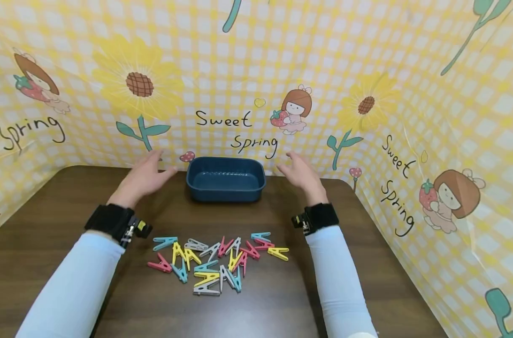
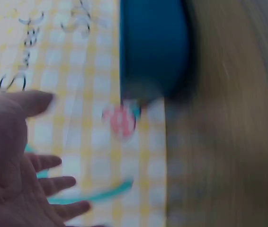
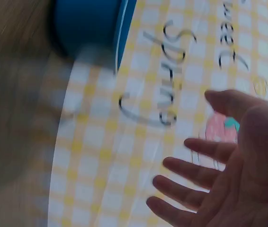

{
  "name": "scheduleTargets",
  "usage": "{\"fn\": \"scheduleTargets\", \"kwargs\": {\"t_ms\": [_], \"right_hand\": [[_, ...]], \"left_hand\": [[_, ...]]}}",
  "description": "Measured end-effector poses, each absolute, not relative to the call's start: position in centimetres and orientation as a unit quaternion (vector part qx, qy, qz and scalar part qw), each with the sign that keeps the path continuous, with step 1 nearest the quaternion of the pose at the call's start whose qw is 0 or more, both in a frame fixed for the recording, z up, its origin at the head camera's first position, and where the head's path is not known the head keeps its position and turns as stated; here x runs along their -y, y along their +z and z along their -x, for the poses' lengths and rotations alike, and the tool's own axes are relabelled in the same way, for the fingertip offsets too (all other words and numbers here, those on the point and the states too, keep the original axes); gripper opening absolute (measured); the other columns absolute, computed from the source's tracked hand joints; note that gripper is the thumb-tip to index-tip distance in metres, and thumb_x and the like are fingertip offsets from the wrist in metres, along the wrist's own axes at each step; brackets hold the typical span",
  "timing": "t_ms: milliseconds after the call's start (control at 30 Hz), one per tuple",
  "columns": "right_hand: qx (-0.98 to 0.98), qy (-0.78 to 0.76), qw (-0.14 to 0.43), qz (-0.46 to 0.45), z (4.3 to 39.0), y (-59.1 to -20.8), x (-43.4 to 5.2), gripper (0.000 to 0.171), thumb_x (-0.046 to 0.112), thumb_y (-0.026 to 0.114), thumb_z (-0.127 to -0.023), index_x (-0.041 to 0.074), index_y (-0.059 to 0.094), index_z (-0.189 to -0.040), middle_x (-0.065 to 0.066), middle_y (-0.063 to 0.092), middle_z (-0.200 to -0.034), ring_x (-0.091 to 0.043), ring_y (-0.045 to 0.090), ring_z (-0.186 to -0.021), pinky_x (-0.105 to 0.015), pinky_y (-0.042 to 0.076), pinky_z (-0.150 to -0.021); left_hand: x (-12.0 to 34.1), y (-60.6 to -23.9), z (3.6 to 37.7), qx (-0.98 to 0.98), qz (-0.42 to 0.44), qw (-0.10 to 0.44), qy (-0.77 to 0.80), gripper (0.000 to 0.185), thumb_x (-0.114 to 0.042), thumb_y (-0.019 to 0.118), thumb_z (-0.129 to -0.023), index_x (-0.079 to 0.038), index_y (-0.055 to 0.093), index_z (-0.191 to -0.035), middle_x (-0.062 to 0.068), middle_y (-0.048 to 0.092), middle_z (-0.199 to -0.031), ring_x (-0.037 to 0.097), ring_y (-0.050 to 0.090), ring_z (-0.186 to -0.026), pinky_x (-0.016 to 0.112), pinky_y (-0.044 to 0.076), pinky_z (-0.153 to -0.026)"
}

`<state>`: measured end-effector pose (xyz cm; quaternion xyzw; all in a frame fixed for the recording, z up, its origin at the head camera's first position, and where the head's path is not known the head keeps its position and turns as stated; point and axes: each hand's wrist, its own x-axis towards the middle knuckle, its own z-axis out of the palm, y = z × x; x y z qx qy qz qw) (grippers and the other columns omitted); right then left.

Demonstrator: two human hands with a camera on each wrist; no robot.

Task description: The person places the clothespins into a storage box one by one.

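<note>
A dark blue rectangular bin (image 1: pixel 225 195) stands at the back of the brown table, its inside bare. My left hand (image 1: pixel 144 177) hovers to the left of it, fingers spread and apart from the bin. On the other side, my right hand (image 1: pixel 300 173) is held the same way, with a gap to the bin's right end. Both wrist views show the palms holding nothing: the left hand (image 2: pixel 20 165) and the right hand (image 3: pixel 219 165) have fingers extended. Nearer me lies a loose group of clothespins (image 1: pixel 212 278) in blue, yellow, red and grey.
The table (image 1: pixel 273 305) meets a yellow checked cloth (image 1: pixel 239 75) hung behind it and along both sides. The cloth carries sunflowers, cartoon figures and "Sweet Spring" lettering. Black straps with small cameras sit on both wrists.
</note>
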<state>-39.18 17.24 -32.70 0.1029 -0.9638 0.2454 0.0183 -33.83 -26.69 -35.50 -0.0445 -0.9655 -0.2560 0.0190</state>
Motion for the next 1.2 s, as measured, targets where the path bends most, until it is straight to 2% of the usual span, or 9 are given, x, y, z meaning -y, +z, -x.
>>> {"fn": "scheduleTargets", "kwargs": {"t_ms": [67,133,200,300,433,567,767,1000,1200], "right_hand": [[0.963,0.249,-0.008,-0.099,40.3,-32.0,-16.1,0.072,0.05,0.058,-0.109,0.006,0.046,-0.164,-0.018,0.051,-0.168,-0.037,0.05,-0.154,-0.052,0.042,-0.129],[0.961,0.258,-0.028,-0.1,43.8,-33.3,-15.5,0.052,0.047,0.064,-0.104,0.005,0.071,-0.134,-0.014,0.075,-0.134,-0.029,0.071,-0.122,-0.041,0.059,-0.104],[0.961,0.255,-0.042,-0.098,46.7,-34.7,-14.9,0.035,0.041,0.069,-0.099,0.007,0.077,-0.096,-0.008,0.078,-0.093,-0.022,0.071,-0.085,-0.034,0.058,-0.076],[0.965,0.24,-0.071,-0.082,48.1,-35.7,-13.4,0.029,0.029,0.074,-0.099,0.008,0.071,-0.078,-0.003,0.068,-0.074,-0.017,0.062,-0.062,-0.028,0.051,-0.058],[0.962,0.246,-0.105,-0.05,44.4,-33.7,-10.9,0.03,0.008,0.074,-0.101,-0.003,0.075,-0.129,-0.019,0.077,-0.128,-0.026,0.08,-0.095,-0.031,0.067,-0.082],[0.961,0.255,-0.101,-0.022,43.6,-33.9,-10.0,0.044,0.006,0.075,-0.101,0.002,0.069,-0.144,-0.017,0.07,-0.147,-0.024,0.08,-0.106,-0.028,0.067,-0.087],[0.958,0.272,-0.093,-0.005,42.8,-34.1,-9.9,0.045,0.007,0.076,-0.101,0.005,0.069,-0.146,-0.015,0.071,-0.146,-0.027,0.081,-0.11,-0.033,0.067,-0.092],[0.986,0.156,-0.043,-0.043,41.0,-34.7,-9.6,0.016,0.01,0.075,-0.101,0.007,0.085,-0.112,-0.009,0.083,-0.103,-0.02,0.074,-0.083,-0.025,0.058,-0.069],[0.985,0.16,-0.053,-0.036,39.6,-34.8,-9.8,0.015,0.009,0.076,-0.1,0.004,0.083,-0.112,-0.012,0.08,-0.116,-0.02,0.073,-0.084,-0.028,0.063,-0.071]], "left_hand": [[25.7,-34.9,34.9,0.953,0.043,-0.02,-0.3,0.098,-0.056,0.05,-0.111,0.004,0.004,-0.172,0.04,0.015,-0.175,0.06,0.019,-0.162,0.073,0.021,-0.131],[24.5,-34.7,36.1,0.942,0.029,-0.053,-0.33,0.093,-0.047,0.057,-0.11,0.009,0.014,-0.17,0.041,0.045,-0.156,0.056,0.047,-0.146,0.067,0.041,-0.123],[23.4,-34.8,37.1,0.935,0.013,-0.077,-0.347,0.077,-0.04,0.061,-0.109,0.011,0.033,-0.16,0.03,0.064,-0.121,0.046,0.066,-0.122,0.058,0.056,-0.111],[22.0,-35.2,38.0,0.935,-0.01,-0.082,-0.344,0.047,-0.028,0.067,-0.106,0.012,0.057,-0.13,0.01,0.058,-0.086,0.03,0.073,-0.085,0.046,0.067,-0.087],[20.8,-35.5,38.6,0.943,-0.027,-0.068,-0.324,0.031,-0.012,0.069,-0.101,0.016,0.068,-0.115,0.027,0.077,-0.102,0.032,0.082,-0.084,0.045,0.069,-0.086],[20.4,-36.0,38.9,0.952,-0.057,-0.045,-0.298,0.028,-0.004,0.067,-0.097,0.017,0.07,-0.116,0.031,0.077,-0.116,0.03,0.083,-0.084,0.04,0.069,-0.082],[20.8,-38.1,39.8,0.955,-0.081,-0.011,-0.286,0.02,-0.008,0.068,-0.094,0.009,0.072,-0.105,0.017,0.075,-0.095,0.023,0.074,-0.075,0.03,0.061,-0.065],[20.3,-38.2,36.8,0.95,-0.076,0.005,-0.304,0.013,-0.002,0.065,-0.091,-0.001,0.069,-0.079,0.004,0.062,-0.065,0.024,0.063,-0.064,0.029,0.048,-0.055],[19.9,-38.5,35.1,0.955,-0.074,0.002,-0.289,0.011,-0.004,0.058,-0.092,0.0,0.069,-0.09,0.005,0.057,-0.07,0.028,0.063,-0.072,0.03,0.047,-0.059]]}}
